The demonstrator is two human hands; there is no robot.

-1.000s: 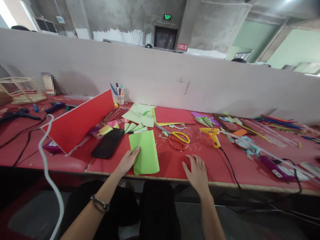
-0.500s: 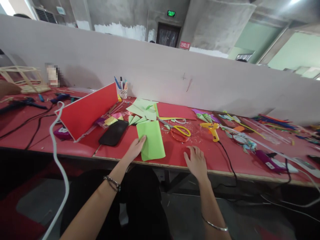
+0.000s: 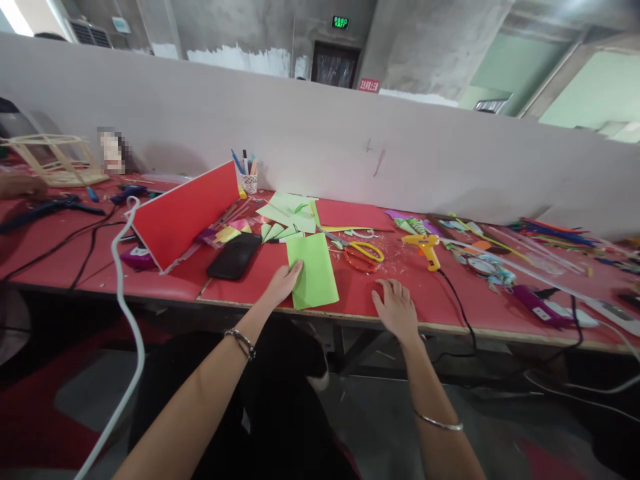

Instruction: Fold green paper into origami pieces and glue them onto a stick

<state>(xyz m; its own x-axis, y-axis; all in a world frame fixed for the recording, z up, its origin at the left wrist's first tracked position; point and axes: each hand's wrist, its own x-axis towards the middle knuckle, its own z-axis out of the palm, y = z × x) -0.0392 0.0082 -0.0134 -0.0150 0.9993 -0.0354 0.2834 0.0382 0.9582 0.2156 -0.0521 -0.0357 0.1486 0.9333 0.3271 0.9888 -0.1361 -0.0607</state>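
Note:
My left hand (image 3: pixel 284 283) grips the left edge of a folded sheet of bright green paper (image 3: pixel 315 272), thumb on top, at the table's front edge. To the right, my right hand (image 3: pixel 397 308) rests on the red tabletop with its fingers apart and nothing in them. Yellow-handled scissors (image 3: pixel 367 251) lie just beyond the paper. A yellow glue gun (image 3: pixel 424 248) with a black cord lies beyond my right hand. Left of the paper is a black phone (image 3: pixel 235 256). Several green paper cones (image 3: pixel 280 233) sit behind the paper.
A red board (image 3: pixel 185 217) stands tilted at left, by a white cable (image 3: pixel 123 300). A pen cup (image 3: pixel 249 181) stands near the white partition (image 3: pixel 310 140). Red paper (image 3: pixel 353 215), a purple power strip (image 3: pixel 543 309) and coloured sticks (image 3: pixel 555 239) lie around. Another person's hand (image 3: pixel 23 185) is at far left.
The green paper in my left hand has shifted slightly right relative to the phone and scissors. My right hand stays about where it was. The view has shifted a little.

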